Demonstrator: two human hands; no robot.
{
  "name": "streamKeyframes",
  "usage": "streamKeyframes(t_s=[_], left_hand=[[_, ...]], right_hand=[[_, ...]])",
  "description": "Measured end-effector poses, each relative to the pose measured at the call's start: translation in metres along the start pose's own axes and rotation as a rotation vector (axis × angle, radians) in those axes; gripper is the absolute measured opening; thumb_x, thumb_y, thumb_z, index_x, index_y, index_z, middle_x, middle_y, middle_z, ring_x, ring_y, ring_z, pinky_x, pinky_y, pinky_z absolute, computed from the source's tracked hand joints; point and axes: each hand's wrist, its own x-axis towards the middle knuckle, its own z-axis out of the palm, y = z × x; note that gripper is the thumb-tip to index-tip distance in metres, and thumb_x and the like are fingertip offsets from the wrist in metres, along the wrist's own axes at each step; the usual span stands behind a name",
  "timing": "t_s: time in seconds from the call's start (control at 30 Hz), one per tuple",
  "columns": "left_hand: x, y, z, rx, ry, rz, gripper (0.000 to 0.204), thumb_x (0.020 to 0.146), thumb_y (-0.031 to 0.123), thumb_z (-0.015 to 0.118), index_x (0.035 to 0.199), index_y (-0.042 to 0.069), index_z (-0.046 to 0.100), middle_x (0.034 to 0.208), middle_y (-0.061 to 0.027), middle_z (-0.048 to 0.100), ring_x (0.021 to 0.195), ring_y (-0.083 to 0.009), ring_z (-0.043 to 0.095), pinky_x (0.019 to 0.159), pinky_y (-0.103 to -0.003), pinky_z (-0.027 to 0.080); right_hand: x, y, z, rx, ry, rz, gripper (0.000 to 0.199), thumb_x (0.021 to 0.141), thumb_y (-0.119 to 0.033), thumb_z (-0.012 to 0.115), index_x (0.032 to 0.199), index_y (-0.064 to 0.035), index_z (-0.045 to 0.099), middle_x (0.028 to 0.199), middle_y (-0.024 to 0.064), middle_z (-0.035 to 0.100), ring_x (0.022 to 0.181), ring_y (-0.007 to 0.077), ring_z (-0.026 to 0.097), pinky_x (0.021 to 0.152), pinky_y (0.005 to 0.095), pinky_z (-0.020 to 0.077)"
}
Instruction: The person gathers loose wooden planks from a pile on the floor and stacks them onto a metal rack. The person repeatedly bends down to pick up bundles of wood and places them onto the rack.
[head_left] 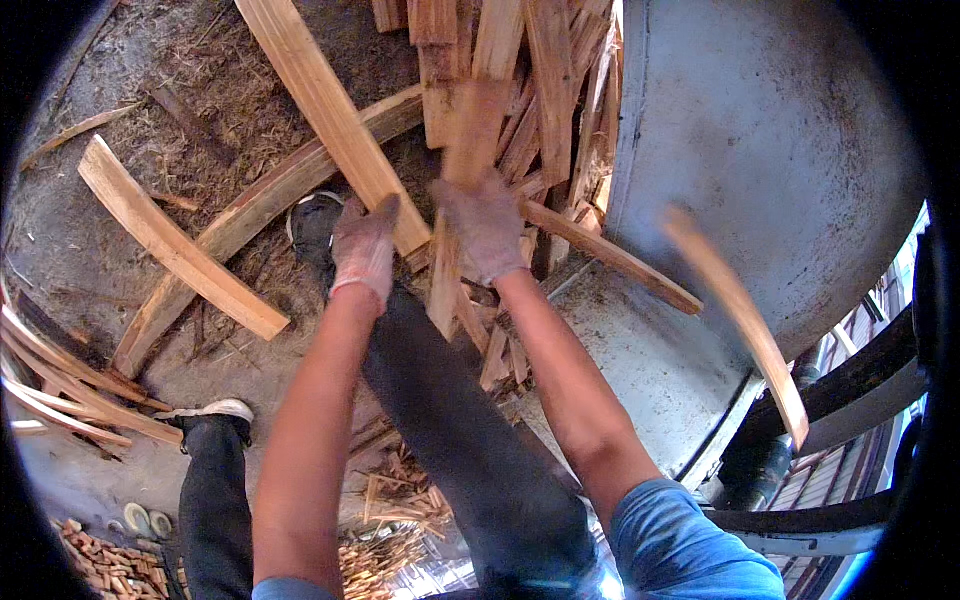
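My left hand (364, 250), in a pale work glove, grips the edge of a long wooden plank (325, 110) near its lower end. The plank slants up and away to the left. Just right of it, my gloved right hand (487, 228) is closed around a shorter wooden board (476, 135), blurred by motion. A strip of wood (445, 275) shows below that hand; I cannot tell whether it is the same piece. Behind my right hand stands a pile of split boards (548, 90).
A large grey metal panel (740, 120) rises at the right, with a loose slat (740, 310) in front. A thick beam (240, 215) and a curved board (180, 240) lie on the left. Thin strips (85, 385) and cut blocks (110, 560) fill the lower left.
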Motion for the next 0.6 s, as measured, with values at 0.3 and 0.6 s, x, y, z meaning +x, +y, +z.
streamKeyframes(t_s=[0.3, 0.6], left_hand=[[-0.092, 0.017, -0.130, 0.099, 0.107, -0.014, 0.058, 0.100, 0.032, 0.066, 0.146, -0.002, 0.055, 0.136, -0.0163, 0.066, 0.121, -0.0233, 0.061, 0.104, -0.037, 0.047], [-0.123, -0.006, -0.234, 0.743, 0.438, 0.080, 0.067, 0.093, 0.027, 0.071, 0.149, -0.002, 0.050, 0.135, -0.0299, 0.061, 0.125, -0.0442, 0.059, 0.108, -0.048, 0.046]], right_hand=[[0.019, -0.223, 0.050, 0.100, -0.281, -0.301, 0.063, 0.081, -0.049, 0.079, 0.108, 0.0064, 0.067, 0.104, 0.0299, 0.071, 0.102, 0.0427, 0.071, 0.093, 0.0460, 0.0540], [0.009, -0.181, 0.039, -0.162, 0.216, -0.473, 0.072, 0.083, -0.035, 0.082, 0.136, 0.0029, 0.050, 0.143, 0.0328, 0.055, 0.131, 0.0457, 0.057, 0.106, 0.0519, 0.0496]])
